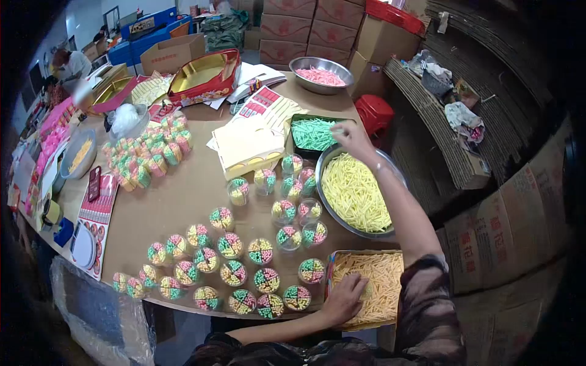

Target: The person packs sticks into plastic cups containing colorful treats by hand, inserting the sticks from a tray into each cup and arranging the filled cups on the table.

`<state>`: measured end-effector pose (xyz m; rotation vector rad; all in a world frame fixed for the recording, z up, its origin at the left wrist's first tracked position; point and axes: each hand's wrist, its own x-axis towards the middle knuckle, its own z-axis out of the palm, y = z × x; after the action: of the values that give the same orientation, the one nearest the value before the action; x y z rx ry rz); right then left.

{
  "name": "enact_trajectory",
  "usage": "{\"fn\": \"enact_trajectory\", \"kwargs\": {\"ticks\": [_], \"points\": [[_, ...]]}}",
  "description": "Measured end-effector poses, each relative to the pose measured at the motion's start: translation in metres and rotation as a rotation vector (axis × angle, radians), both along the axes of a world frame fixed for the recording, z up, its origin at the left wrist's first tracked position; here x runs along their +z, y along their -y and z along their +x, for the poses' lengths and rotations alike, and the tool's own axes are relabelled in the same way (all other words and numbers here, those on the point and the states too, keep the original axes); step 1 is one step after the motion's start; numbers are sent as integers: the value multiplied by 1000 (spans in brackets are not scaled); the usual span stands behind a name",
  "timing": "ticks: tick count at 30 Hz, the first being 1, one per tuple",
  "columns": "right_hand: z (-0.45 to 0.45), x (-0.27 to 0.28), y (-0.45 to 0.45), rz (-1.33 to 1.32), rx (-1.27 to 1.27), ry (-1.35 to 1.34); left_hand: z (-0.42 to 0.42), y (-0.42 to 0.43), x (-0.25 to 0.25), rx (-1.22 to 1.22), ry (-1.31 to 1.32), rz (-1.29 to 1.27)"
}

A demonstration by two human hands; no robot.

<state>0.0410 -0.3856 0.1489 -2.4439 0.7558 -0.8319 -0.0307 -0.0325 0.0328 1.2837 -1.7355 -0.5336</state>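
My left hand [345, 299] rests over the left side of a box [330, 271] full of pale orange sticks [381, 274]. Its fingers are curled around something I cannot make out. Higher up, my right hand [353, 139] is closed at the right edge of a dark tray [299, 152] of green sticks [312, 133]; whatever lies between its fingertips is too small to name. Below my right forearm is a metal bowl [371, 234] of yellow sticks [354, 195]. Left of these, several clear cups [260, 251] stand with pink, green, yellow and orange sticks sorted into sections.
Wrapped multicoloured bundles [149, 149] are piled at the left. A metal bowl [342, 87] of pink sticks stands at the back. Nearby are a red-and-gold box [204, 76], a paper stack [247, 146], a phone [94, 183] and a red stool [374, 113]. Another person [76, 64] is far left.
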Motion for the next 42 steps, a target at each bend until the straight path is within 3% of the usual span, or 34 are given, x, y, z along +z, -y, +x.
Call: {"fn": "enact_trajectory", "kwargs": {"ticks": [1, 2, 4, 6, 8, 10, 12, 14, 15, 17, 21, 23, 42], "points": [[-16, -10, -26, -38, 64, -85, -3, 1, -3, 33, -4, -6], [-36, -19, -51, -93, 218, 0, -7, 2, -7, 4, -4, 28], [-86, -11, -115, 29, 82, -144, -15, 5, -28, 75, 39, -44], [-142, -24, -160, -6, 7, -26, -11, 8, -29, 241, 123, -146], [-201, -35, -202, 30, -110, -7, -8, -5, -9, 189, 80, -209], [-250, -45, -252, 71, -322, 13, -15, -5, -11, 144, 39, -79], [-318, -94, -262, -139, -416, -47, -17, -2, -20, 172, 79, -96], [-368, -140, -259, -175, -516, -246, -21, 7, -31, 225, 138, -169], [-383, -158, -255, -59, -567, -341, -21, 12, -37, 275, 177, -218], [-375, -168, -276, -190, -713, -427, -22, 9, -34, 307, 205, -229], [-375, -186, -269, -182, -754, -419, -23, 3, -34, 358, 300, -282], [-379, -191, -260, -195, -794, -403, -22, 15, -40, 276, 245, -158], [-367, -159, -285, -145, -827, -431, -24, 23, -46, 229, 173, -176]]}}
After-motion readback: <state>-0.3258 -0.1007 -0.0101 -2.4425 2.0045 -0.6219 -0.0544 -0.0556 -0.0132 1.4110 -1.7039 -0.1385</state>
